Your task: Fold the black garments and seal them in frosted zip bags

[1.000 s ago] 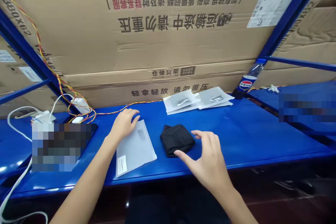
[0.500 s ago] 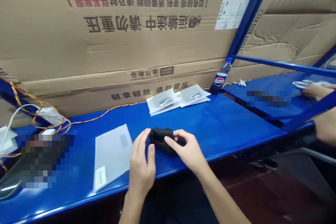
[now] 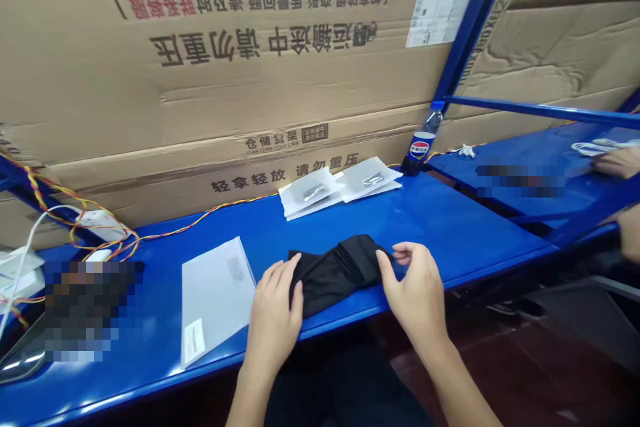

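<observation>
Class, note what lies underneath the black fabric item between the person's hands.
The black fabric item, between the left hand and right hand, rests on the blue shelf top, which shows all around it. The patch directly beneath is covered and cannot be seen.

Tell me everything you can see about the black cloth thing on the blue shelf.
The black cloth item is soft, matte fabric of a kind I cannot identify, lying in a long, creased, slightly diagonal strip on the blue metal shelf. A stitched seam or zip line runs near its upper middle. The left hand rests against its left end, and the right hand touches its right end.
</observation>
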`<state>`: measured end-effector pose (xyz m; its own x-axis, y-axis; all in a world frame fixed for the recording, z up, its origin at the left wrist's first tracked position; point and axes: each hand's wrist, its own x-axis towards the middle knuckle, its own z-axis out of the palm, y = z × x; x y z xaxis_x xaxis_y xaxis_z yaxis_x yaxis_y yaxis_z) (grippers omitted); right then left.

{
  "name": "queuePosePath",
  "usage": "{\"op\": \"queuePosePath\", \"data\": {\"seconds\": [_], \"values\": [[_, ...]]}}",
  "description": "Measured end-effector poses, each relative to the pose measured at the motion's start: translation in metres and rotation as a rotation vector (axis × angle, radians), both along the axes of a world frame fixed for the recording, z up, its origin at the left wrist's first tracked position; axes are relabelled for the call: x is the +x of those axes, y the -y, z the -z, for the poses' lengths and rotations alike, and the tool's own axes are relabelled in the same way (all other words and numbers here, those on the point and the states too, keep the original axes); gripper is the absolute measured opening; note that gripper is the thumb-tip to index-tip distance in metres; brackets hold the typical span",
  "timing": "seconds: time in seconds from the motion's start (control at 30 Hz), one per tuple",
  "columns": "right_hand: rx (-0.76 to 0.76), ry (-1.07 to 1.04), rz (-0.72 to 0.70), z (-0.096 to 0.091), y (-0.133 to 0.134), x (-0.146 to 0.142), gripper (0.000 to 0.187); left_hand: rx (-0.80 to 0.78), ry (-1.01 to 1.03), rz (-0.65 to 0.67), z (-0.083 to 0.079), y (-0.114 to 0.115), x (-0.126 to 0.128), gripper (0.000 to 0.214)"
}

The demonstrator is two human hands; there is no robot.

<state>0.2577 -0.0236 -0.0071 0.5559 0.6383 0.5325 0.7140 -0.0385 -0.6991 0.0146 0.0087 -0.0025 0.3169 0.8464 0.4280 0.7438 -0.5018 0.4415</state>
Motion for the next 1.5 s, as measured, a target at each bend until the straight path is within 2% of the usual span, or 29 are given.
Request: {"op": "queuePosePath", "data": {"seconds": [0.1, 0.2, 0.27, 0.37, 0.47, 0.6, 0.67, 0.77, 0.87, 0.93, 1.0, 1.07, 1.1, 1.17, 1.23, 1.27, 1.33, 1.4, 1.5], "values": [[0.007, 0.174, -0.193, 0.001, 0.003, -0.008, 0.054, 0.04, -0.015, -0.002, 0.001, -0.002, 0.001, 0.039], [-0.056, 0.206, -0.313, 0.003, -0.003, -0.014, 0.04, 0.057, -0.021, -0.019, 0.002, -0.003, 0.001, 0.035], [-0.042, 0.077, -0.291, 0.001, -0.009, -0.009, 0.032, 0.078, -0.042, -0.048, 0.003, -0.004, -0.006, 0.034], [-0.028, -0.159, -0.138, -0.002, -0.016, 0.014, 0.038, 0.14, -0.081, -0.116, 0.002, -0.007, -0.026, 0.035], [-0.125, -0.156, -0.014, -0.001, -0.02, 0.042, 0.047, 0.175, -0.064, -0.141, 0.0, -0.011, -0.046, 0.034], [-0.15, -0.117, -0.137, 0.005, -0.027, 0.061, 0.05, 0.185, -0.039, -0.085, -0.011, -0.02, -0.048, 0.028], [-0.117, -0.128, -0.208, 0.005, -0.033, 0.061, 0.051, 0.183, -0.002, -0.044, -0.02, -0.027, -0.039, 0.026], [-0.024, -0.199, -0.241, -0.002, -0.038, 0.061, 0.046, 0.151, 0.109, 0.007, -0.035, -0.032, -0.027, 0.026], [0.041, -0.422, -0.299, -0.006, -0.026, 0.074, 0.038, 0.102, 0.259, 0.057, -0.046, -0.018, -0.027, 0.021], [0.008, -0.565, -0.407, -0.004, -0.009, 0.09, 0.034, 0.024, 0.282, 0.147, -0.049, 0.002, -0.035, 0.019], [-0.049, -0.615, -0.561, 0.001, 0.011, 0.108, 0.031, -0.09, 0.22, 0.284, -0.051, 0.025, -0.044, 0.02], [-0.115, -0.582, -0.718, 0.004, 0.028, 0.121, 0.03, -0.184, 0.135, 0.385, -0.052, 0.044, -0.05, 0.017], [-0.146, -0.551, -0.752, 0.004, 0.034, 0.125, 0.031, -0.203, 0.114, 0.398, -0.053, 0.05, -0.05, 0.015], [-0.189, -0.453, -0.661, -0.001, 0.037, 0.125, 0.035, -0.168, 0.126, 0.343, -0.054, 0.051, -0.044, 0.011], [-0.167, -0.267, -0.506, -0.008, 0.03, 0.117, 0.033, -0.088, 0.146, 0.279, -0.054, 0.037, -0.029, 0.012], [-0.16, -0.148, -0.483, -0.012, 0.024, 0.112, 0.031, -0.045, 0.133, 0.265, -0.053, 0.026, -0.02, 0.013], [-0.167, 0.058, -0.559, -0.015, 0.009, 0.102, 0.032, -0.003, 0.007, 0.325, -0.048, 0.003, -0.002, 0.019], [-0.189, 0.147, -0.656, -0.012, -0.002, 0.095, 0.033, 0.025, -0.112, 0.364, -0.042, -0.015, 0.01, 0.019], [-0.168, 0.154, -0.666, 0.001, -0.007, 0.086, 0.03, 0.011, -0.16, 0.35, -0.036, -0.019, 0.007, 0.016]]}}
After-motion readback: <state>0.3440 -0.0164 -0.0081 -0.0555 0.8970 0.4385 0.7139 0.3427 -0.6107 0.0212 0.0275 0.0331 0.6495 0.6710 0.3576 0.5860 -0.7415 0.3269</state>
